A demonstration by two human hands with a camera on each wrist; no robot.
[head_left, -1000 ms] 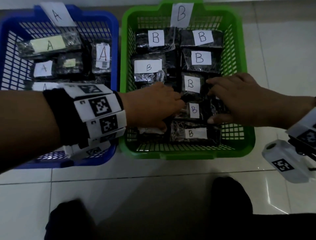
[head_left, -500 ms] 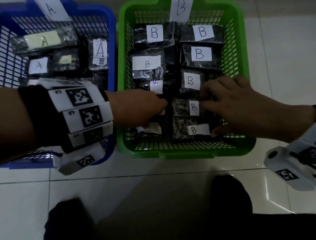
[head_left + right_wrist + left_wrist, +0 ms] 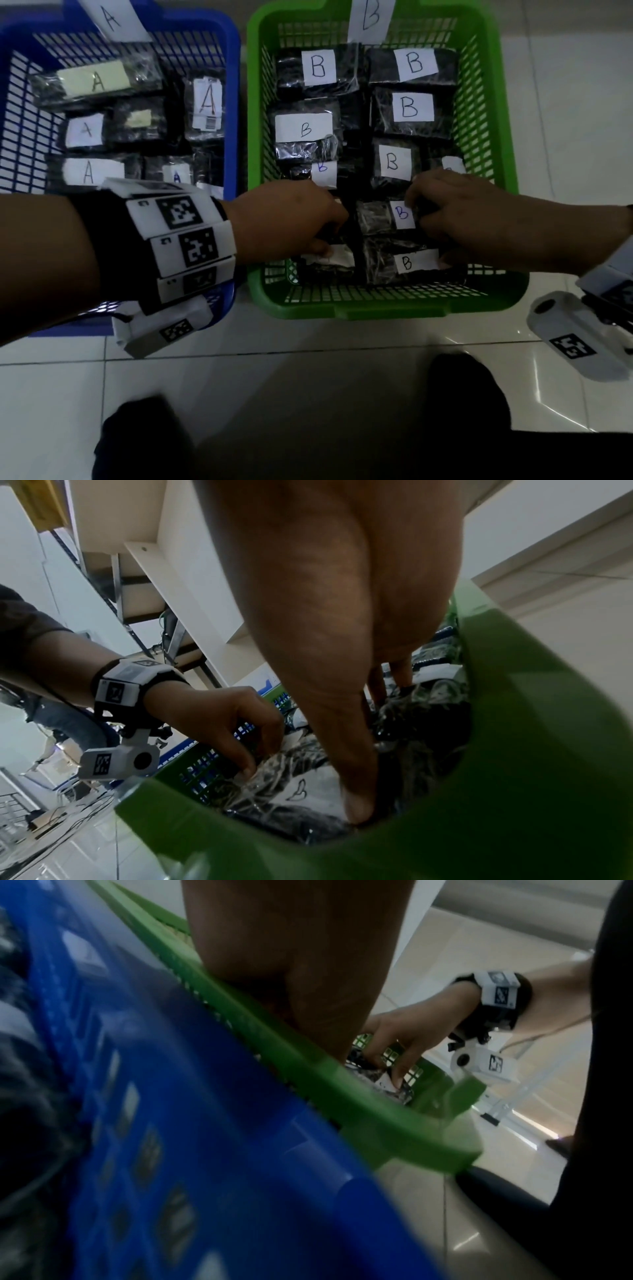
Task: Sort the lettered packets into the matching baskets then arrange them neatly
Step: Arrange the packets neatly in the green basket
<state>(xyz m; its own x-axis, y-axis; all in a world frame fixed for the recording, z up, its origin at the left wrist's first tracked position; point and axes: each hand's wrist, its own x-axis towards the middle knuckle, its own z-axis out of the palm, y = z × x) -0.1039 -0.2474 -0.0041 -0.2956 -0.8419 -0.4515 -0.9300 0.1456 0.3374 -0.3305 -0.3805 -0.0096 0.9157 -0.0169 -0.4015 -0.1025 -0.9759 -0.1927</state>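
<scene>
Since every B packet already lies in the green basket (image 3: 486,113), I judge this as tidying: my left hand (image 3: 284,222) pinches a front-left packet (image 3: 329,262) while my right hand (image 3: 469,219), fingers curled, nudges the B-labelled packet (image 3: 387,217) straight into its column.

Green basket (image 3: 489,102) packed w/ packets; floor (image 3: 308,359) open.

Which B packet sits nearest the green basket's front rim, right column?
The B packet with the wide label, frontmost in the green basket; the right hand thumb touches its label end.
</scene>
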